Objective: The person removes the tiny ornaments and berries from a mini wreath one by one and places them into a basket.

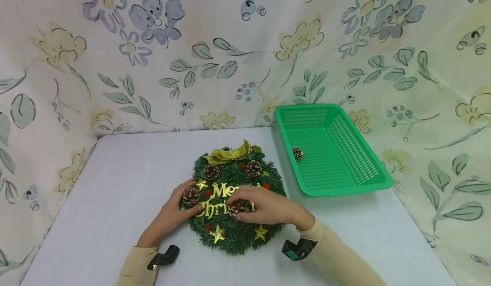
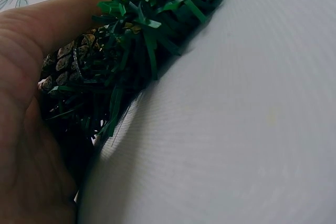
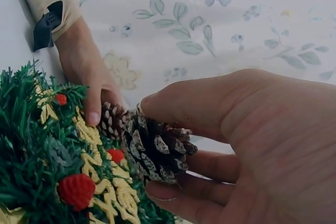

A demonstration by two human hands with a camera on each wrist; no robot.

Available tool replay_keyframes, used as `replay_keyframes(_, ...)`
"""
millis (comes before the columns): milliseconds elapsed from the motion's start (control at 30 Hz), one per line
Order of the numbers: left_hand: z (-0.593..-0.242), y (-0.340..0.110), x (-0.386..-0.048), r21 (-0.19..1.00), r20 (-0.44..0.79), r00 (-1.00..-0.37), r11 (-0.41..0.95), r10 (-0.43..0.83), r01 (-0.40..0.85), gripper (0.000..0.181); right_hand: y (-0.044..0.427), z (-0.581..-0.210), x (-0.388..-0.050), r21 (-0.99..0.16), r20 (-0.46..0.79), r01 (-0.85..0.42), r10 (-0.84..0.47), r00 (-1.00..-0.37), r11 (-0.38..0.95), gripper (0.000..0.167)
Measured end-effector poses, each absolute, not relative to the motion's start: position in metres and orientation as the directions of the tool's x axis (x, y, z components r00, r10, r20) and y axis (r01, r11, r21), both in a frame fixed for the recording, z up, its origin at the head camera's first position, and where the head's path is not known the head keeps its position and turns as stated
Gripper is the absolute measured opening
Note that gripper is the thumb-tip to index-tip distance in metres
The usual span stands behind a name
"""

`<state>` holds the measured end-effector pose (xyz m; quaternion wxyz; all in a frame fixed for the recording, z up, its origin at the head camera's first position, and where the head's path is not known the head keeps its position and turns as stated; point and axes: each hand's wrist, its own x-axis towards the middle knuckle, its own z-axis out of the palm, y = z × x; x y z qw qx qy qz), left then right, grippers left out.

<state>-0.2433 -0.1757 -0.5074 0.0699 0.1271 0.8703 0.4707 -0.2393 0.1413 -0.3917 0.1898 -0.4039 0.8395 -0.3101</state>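
A green Christmas wreath [image 1: 238, 241] lies on the table, with gold "Merry Christmas" lettering, gold stars, red balls, pine cones and a gold ribbon bow [image 1: 230, 154] at its top. My left hand [image 1: 170, 215] grips the wreath's left edge, thumb and fingers around the side where a pine cone [image 1: 191, 196] sits. Over the lettering, my right hand [image 1: 264, 205] pinches another pine cone [image 3: 155, 148] between thumb and fingers. In the left wrist view, tinsel [image 2: 149, 30] partly hides the left cone.
To the right at the back stands a green plastic basket [image 1: 345, 188] with a single pine cone [image 1: 297, 153] by its left wall. Floral cloth [image 1: 215, 85] hangs behind the white table [image 1: 126, 171].
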Motion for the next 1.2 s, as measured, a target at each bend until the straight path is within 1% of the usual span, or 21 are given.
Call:
replay_keyframes(267,-0.507,-0.177,-0.243,0.835,-0.008,-0.957,0.528,0.291,0.154,0.080,0.147,-0.385,-0.242,-0.632,0.018,-0.635,-0.811,-0.585,0.444,0.038)
replay_keyframes(400,-0.506,-0.177,-0.243,0.836,-0.010,-0.956,0.528,0.292,0.152,0.080,0.149,-0.381,-0.244,-0.638,0.040,-0.632,-0.801,-0.597,0.440,0.038)
replay_keyframes(733,-0.508,-0.176,-0.244,0.836,-0.009,-0.957,0.528,0.289,0.152,0.080,0.153,-0.377,-0.247,-0.641,0.033,-0.619,-0.789,-0.613,0.454,0.040)
replay_keyframes(967,-0.508,-0.176,-0.244,0.834,-0.010,-0.957,0.531,0.290,0.152,0.080,0.158,-0.369,-0.248,-0.655,0.015,-0.588,-0.770,-0.638,0.474,0.040)
replay_keyframes(1200,-0.508,-0.176,-0.243,0.837,-0.001,-0.957,0.524,0.289,0.157,0.082,0.164,-0.364,-0.251,-0.642,0.039,-0.594,-0.753,-0.657,0.485,0.041)
